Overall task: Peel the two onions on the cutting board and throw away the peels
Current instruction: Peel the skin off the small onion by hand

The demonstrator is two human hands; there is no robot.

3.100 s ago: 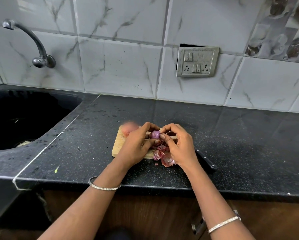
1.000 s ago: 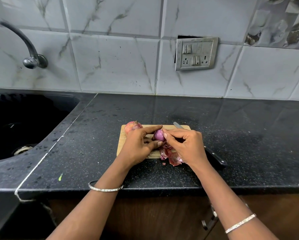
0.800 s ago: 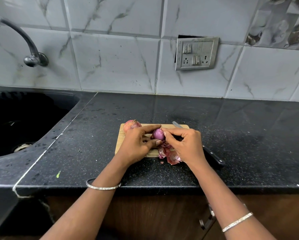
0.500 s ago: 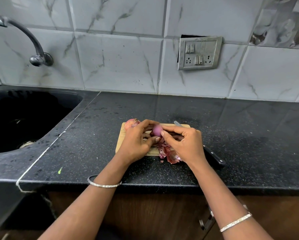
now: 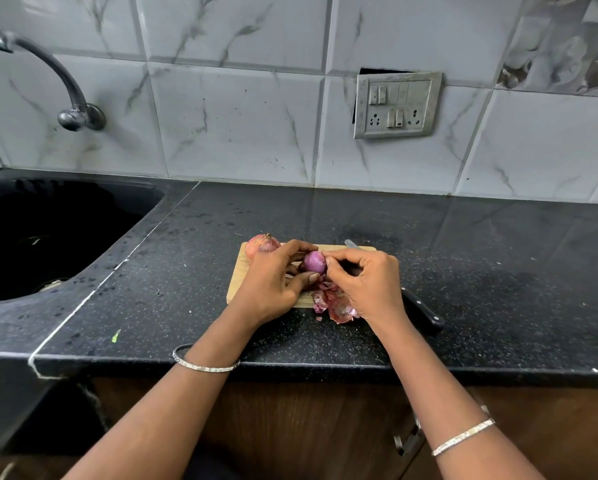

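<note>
Head view, held onion, axis unclear

Purple onion, glossy and small, held between left hand and right hand over the wooden cutting board, frame centre. Unpeeled onion, tan-pink skin, at the board's upper-left corner. Loose peels heaped at its lower-right edge, spilling onto the worktop.
</note>
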